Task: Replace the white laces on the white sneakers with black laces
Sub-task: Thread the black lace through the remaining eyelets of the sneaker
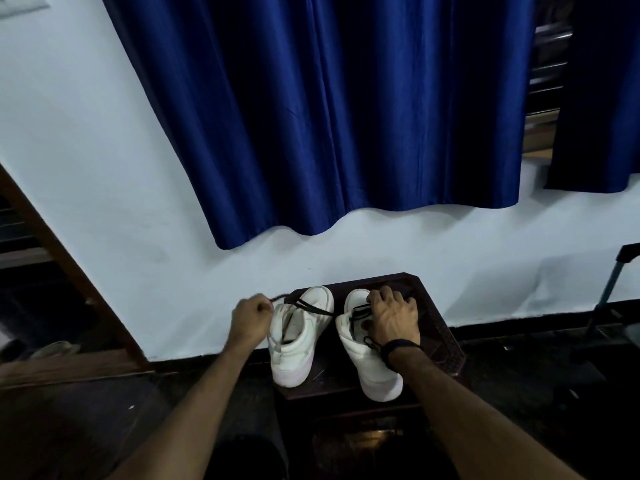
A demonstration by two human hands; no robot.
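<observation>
Low in the centre of the frame, two white sneakers stand side by side on a dark counter [446,336], heels toward the camera and toes toward the pale wall [104,202]. The left sneaker [299,336] sits slightly nearer the left edge; the right sneaker [367,362] is just beside it, apart by a narrow gap.

The left hand [250,318], left of the left sneaker, has its grip clamped on a black lace [311,307], fingers curled around the end. The lace runs taut from that fist across the top of the left sneaker to the right sneaker's eyelets.

The right hand [393,315] rests on the upper of the right sneaker, fingers bent over the lacing area; it seems to pinch the lace there, though the dim view leaves that unsure. A dark band [401,344] circles that wrist.

A blue curtain [329,116] hangs across the upper frame.
</observation>
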